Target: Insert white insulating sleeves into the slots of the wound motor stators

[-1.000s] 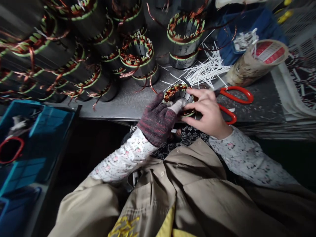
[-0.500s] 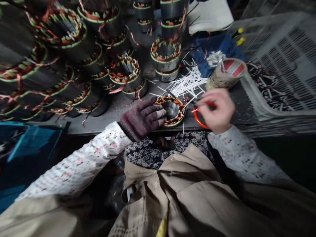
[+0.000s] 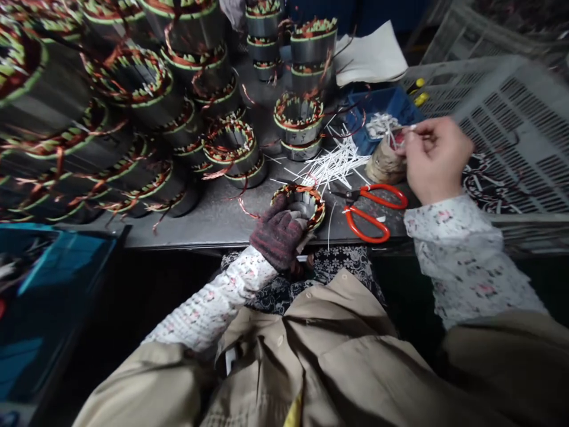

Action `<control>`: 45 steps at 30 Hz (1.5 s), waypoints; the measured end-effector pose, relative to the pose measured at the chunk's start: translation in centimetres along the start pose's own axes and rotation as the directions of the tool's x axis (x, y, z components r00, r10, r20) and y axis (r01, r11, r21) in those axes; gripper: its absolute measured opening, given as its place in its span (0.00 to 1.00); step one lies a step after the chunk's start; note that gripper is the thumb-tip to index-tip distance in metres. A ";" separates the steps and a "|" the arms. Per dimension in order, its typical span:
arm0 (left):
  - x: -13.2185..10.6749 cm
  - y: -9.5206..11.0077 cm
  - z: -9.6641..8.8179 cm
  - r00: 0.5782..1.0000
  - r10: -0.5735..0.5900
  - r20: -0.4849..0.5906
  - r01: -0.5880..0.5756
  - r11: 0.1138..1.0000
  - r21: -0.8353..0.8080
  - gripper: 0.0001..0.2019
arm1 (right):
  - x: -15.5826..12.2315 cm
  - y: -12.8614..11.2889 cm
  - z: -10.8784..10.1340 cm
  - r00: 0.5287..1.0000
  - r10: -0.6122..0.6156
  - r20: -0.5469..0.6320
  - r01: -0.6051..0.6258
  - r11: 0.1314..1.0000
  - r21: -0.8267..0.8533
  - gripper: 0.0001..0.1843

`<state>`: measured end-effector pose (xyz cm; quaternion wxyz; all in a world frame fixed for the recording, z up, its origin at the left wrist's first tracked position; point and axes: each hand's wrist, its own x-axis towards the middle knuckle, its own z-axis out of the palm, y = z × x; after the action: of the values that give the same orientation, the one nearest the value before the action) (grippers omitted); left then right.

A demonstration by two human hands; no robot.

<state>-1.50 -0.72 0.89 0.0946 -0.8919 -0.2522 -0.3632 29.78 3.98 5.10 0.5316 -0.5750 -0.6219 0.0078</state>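
My left hand (image 3: 281, 232), in a dark knitted glove with bare pale fingertips, is closed over the near left rim of a motor stator (image 3: 320, 214) with copper windings and a green-edged liner. Part of the stator is hidden under the glove. My right hand (image 3: 438, 157), bare, pinches at the mouth of a cardboard tube (image 3: 384, 163); whatever lies between its fingertips is too small to make out. Red-handled scissors (image 3: 376, 237) lie on the bench between my hands. Behind the stator spreads a loose pile of thin white sleeves (image 3: 335, 161).
Stacked stators (image 3: 128, 77) crowd the left and back of the bench (image 3: 213, 222). At the right are a blue bin (image 3: 360, 133) with white pieces and a grey plastic crate (image 3: 524, 124) holding dark wires. A white cloth (image 3: 371, 56) lies behind; a teal bin (image 3: 57, 255) stands lower left.
My right hand has moved right and away from the scissors to the tube's mouth, uncovering the scissors. My left hand has shifted right, its fingers curling over the stator. The view has tilted slightly.
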 end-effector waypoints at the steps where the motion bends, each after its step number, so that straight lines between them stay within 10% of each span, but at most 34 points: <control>1: 0.0 0.3 0.1 0.999 -0.035 0.004 0.035 0.999 0.016 0.06 | -1.4 -1.5 -0.4 0.999 0.025 0.030 -0.028 0.996 0.086 0.08; 7: -0.1 1.3 0.0 0.992 -0.128 0.019 0.128 0.991 -0.023 0.13 | -11.2 -6.8 -0.4 0.892 -0.412 0.189 0.356 0.894 0.271 0.08; 11: 0.0 1.3 -0.3 0.983 -0.184 0.024 0.185 0.982 -0.028 0.29 | -14.4 -6.0 -0.9 0.864 -0.448 0.230 0.345 0.860 0.377 0.07; 18: 0.1 1.0 0.2 0.979 -0.191 0.070 0.197 0.975 -0.102 0.37 | -13.1 -6.6 0.6 0.875 -0.250 0.414 0.085 0.922 0.377 0.08; 25: 0.1 1.4 0.5 0.897 -0.432 0.092 0.415 0.753 -0.510 0.18 | -12.3 -8.6 4.5 0.923 0.083 0.375 -0.240 0.887 0.395 0.09; 33: 0.6 1.2 -0.1 0.910 -0.410 0.062 0.387 0.787 -0.480 0.10 | -12.0 -10.2 3.6 0.933 -0.142 0.329 0.078 0.976 0.201 0.11; 45: 0.3 1.0 0.1 0.942 -0.333 0.033 0.307 0.821 -0.482 0.10 | -12.1 -10.2 3.5 0.928 -0.230 0.293 0.189 0.969 0.162 0.12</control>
<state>-0.73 -1.41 1.09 -0.1851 -0.8223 -0.2976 -0.4483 17.51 -6.06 2.01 0.4617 -0.4607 -0.7536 0.0816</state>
